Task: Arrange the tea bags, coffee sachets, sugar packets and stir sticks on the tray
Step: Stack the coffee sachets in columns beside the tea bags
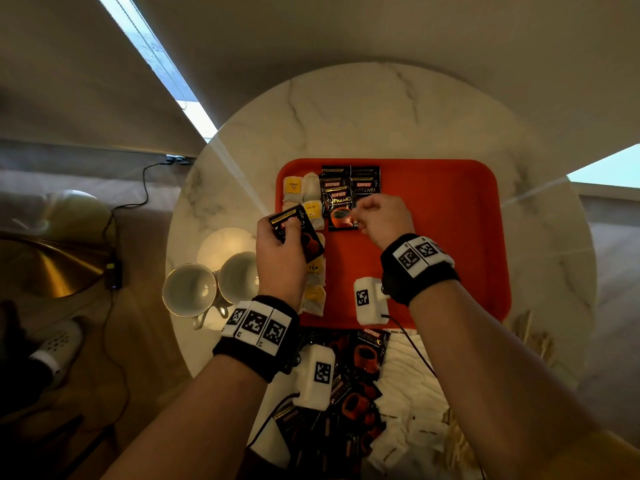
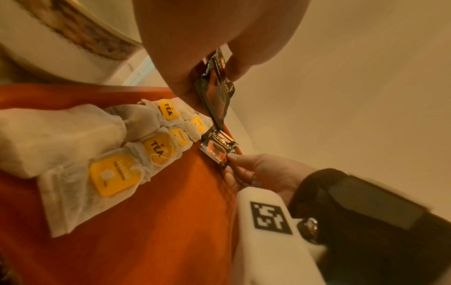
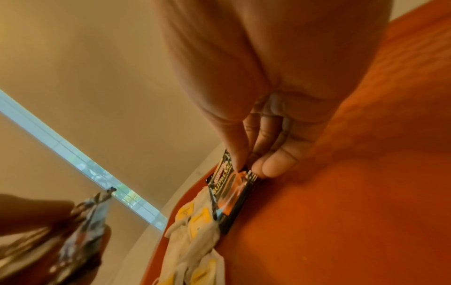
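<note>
A red tray (image 1: 450, 237) lies on the round marble table (image 1: 381, 116). Several tea bags (image 1: 313, 216) with yellow tags run down its left side. Black coffee sachets (image 1: 365, 185) lie at its top. My right hand (image 1: 360, 216) pinches the lower right corner of one coffee sachet (image 1: 341, 213) lying on the tray; the pinch shows in the right wrist view (image 3: 240, 169). My left hand (image 1: 280, 244) grips a small stack of coffee sachets (image 1: 298, 230) above the tea bags, also seen in the left wrist view (image 2: 216, 90).
Two white cups (image 1: 207, 285) stand left of the tray. Near the table's front edge lie more coffee sachets (image 1: 363, 375), white sugar packets (image 1: 412, 393) and wooden stir sticks (image 1: 533, 337). A brass lamp base (image 1: 52, 265) and a cable (image 1: 114, 306) sit on the floor at left.
</note>
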The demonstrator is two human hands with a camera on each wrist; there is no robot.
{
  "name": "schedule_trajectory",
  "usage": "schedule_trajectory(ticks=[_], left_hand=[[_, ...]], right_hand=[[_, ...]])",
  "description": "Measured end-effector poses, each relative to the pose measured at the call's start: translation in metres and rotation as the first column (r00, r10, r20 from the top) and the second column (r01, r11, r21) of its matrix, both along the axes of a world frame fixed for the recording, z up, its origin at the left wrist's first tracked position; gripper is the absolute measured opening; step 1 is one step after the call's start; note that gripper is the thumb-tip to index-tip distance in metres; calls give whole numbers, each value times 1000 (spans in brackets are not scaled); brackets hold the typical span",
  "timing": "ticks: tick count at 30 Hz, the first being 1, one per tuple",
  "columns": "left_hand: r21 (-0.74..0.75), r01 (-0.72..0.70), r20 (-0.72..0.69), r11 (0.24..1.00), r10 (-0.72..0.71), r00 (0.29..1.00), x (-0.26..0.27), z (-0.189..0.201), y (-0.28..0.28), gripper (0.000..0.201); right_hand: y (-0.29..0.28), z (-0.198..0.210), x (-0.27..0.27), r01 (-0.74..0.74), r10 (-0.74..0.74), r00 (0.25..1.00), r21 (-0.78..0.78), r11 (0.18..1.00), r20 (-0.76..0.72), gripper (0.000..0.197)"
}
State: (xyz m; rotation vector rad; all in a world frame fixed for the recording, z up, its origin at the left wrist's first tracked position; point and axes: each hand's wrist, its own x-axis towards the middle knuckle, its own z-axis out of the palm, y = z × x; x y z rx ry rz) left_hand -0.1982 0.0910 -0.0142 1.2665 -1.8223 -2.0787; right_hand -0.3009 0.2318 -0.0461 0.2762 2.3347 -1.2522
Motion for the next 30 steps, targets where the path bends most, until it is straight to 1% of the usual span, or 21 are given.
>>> schedule_trajectory(ticks=[3,7,9,12,14,16,18,19,20,21,22,23,24,25,27,30], left_hand=[[15,28,27,1000,-28,999,2,0,-2,9],[19,86,27,996,-87,996,2,0,-2,13],[19,103,3,994,-103,995,-1,0,1,14],[-16,159,-20,987,-159,987,-10,-2,9,15],[-19,209,-41,978,-210,977,-16,-5,16,12],[-53,251,-29,967,-252,967,-22,-7,23,13],[-144,308,15,940,-309,951,-29,-8,28,21],[-204,346,46,916,-344,938,-31,-9,29,22],[-293,400,87,869,-393,916,-33,-10,29,23],[-398,465,138,791,-450,882,-35,-13,29,24],[-493,533,202,688,-505,839,-35,-15,29,26],[-557,592,275,582,-544,793,-36,-18,29,29],[-593,637,341,492,-564,752,-37,-20,30,33],[-619,664,390,420,-570,723,-38,-22,30,36],[-671,668,428,322,-567,703,-42,-24,30,40],[-712,651,428,262,-573,699,-49,-27,30,45]], right_hand=[[-4,-4,-2,-27,28,1000,46,999,-12,19],[1,7,2,18,-10,996,82,996,-92,17],[4,20,10,1,3,993,33,999,-115,20],[3,38,27,-108,107,994,-142,984,-13,26],[4,38,32,-172,176,984,-168,971,9,24],[11,34,30,-140,142,990,-163,977,-4,18],[22,29,22,-52,46,998,-141,989,-44,12],[28,27,17,-2,-7,997,-119,993,-71,12],[33,23,11,37,-45,995,-86,996,-92,14],[35,21,6,54,-59,993,-48,997,-105,16],[35,17,2,53,-53,992,-4,999,-114,18],[33,14,-3,43,-37,992,46,998,-122,19],[31,9,-6,28,-15,991,96,995,-131,21],[28,6,-9,14,5,990,138,990,-142,24],[26,-4,-12,-2,35,987,206,979,-159,33],[26,-14,-14,-23,78,984,316,949,-163,47]])
